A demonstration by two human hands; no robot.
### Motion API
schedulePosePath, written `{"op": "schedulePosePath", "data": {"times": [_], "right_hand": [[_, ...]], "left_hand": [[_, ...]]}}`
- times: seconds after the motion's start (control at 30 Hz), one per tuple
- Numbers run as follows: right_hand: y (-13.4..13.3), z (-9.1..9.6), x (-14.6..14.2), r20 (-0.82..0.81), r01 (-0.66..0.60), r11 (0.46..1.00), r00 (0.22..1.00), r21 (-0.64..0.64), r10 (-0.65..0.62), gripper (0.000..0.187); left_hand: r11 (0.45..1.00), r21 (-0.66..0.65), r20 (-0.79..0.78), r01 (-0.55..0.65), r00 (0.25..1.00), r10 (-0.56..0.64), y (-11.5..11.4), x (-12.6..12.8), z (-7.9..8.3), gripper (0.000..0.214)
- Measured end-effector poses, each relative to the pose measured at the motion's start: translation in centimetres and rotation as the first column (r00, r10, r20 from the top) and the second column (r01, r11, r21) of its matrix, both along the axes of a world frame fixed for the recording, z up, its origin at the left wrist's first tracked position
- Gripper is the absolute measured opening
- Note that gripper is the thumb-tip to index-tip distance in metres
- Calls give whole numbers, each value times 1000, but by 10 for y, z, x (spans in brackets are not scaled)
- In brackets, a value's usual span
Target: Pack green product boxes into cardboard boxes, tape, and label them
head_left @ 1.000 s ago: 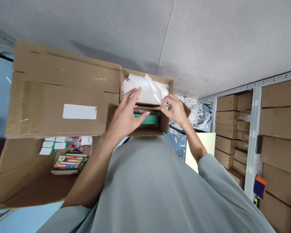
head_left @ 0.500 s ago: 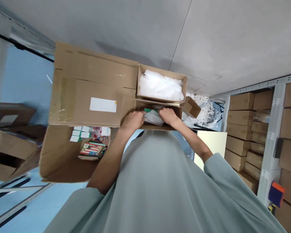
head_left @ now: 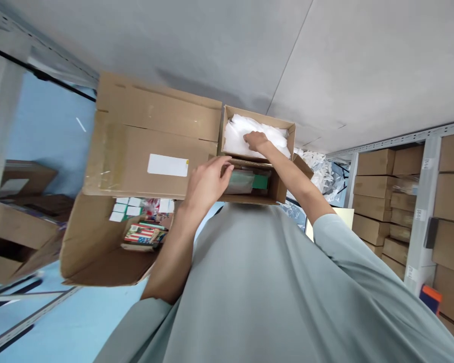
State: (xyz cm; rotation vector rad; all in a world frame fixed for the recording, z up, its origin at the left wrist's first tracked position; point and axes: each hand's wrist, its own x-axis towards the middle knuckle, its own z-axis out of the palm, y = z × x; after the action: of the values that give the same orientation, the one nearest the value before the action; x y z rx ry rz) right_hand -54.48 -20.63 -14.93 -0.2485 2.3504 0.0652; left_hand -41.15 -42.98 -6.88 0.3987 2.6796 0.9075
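Observation:
In the head view, my right hand (head_left: pixel 256 141) reaches into a small carton (head_left: pixel 293 136) of white, thin packing sheets (head_left: pixel 236 130). Its fingers are bent and pinched on the top sheets; the fingertips are partly hidden. My left hand (head_left: pixel 208 182) is open, fingers and thumb apart, at the left end of a narrow carton (head_left: pixel 281 190) just in front. Inside that carton lie a whitish translucent wrapping (head_left: pixel 240 182) and, at its right, a green flat item (head_left: pixel 260 182). My left hand hides part of the carton's left side.
A large carton flap (head_left: pixel 136 136) with a white label extends left. Below it, an open carton (head_left: pixel 87 242) holds colourful packs (head_left: pixel 144 235) and white-labelled pieces (head_left: pixel 126 207). White scraps (head_left: pixel 320 169) lie at the right, beside shelves of stacked cartons (head_left: pixel 373 189).
My right hand has left the narrow carton and moved up to the white sheets. My left hand has let go of the wrapped item and opened. The green item now shows at the right.

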Motion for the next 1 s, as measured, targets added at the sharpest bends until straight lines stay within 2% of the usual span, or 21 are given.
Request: {"op": "schedulePosePath", "data": {"times": [0.07,0.17,0.3,0.43,0.53,0.6,0.63,0.7,0.73,0.77,0.83,0.9,0.97,1.0], "right_hand": [[0,-5,0,-28,-8,1000,1000,5,8,47],[8,6,13,-130,19,999,991,-26,-22,43],[27,40,44,-254,66,994,963,-90,-87,40],[39,81,89,-380,129,965,901,-229,-210,39],[40,111,131,-398,137,886,855,-443,-331,33],[40,124,158,-354,117,787,846,-606,-398,30],[39,127,170,-318,111,730,848,-674,-423,29],[37,122,189,-238,124,643,863,-756,-445,28],[36,115,195,-203,142,632,874,-762,-442,26],[35,104,200,-178,166,646,884,-745,-433,24],[32,77,204,-151,217,730,903,-648,-402,18],[28,50,206,-133,266,833,919,-485,-371,12],[25,36,207,-109,298,890,929,-344,-353,13],[24,35,208,-118,309,896,925,-320,-361,15]], "left_hand": [[1000,26,2,-17,1000,17,-5,4,1,39],[997,50,12,-57,998,57,-14,11,3,37],[992,90,31,-92,995,90,-21,16,4,37],[983,152,18,-104,995,103,-10,15,7,44],[971,233,-53,-51,996,65,7,12,11,67],[965,258,-89,37,996,-15,18,8,12,73],[961,261,-85,93,994,-73,21,7,12,68],[945,262,-32,198,980,-196,26,5,8,53],[936,259,10,237,969,-248,27,5,5,47],[932,250,53,263,957,-284,27,6,0,44],[939,201,126,278,944,-306,26,10,-11,39],[959,116,171,260,946,-277,21,16,-23,35],[974,45,186,222,956,-226,14,21,-31,35],[980,31,182,196,963,-198,10,24,-33,35]]}}
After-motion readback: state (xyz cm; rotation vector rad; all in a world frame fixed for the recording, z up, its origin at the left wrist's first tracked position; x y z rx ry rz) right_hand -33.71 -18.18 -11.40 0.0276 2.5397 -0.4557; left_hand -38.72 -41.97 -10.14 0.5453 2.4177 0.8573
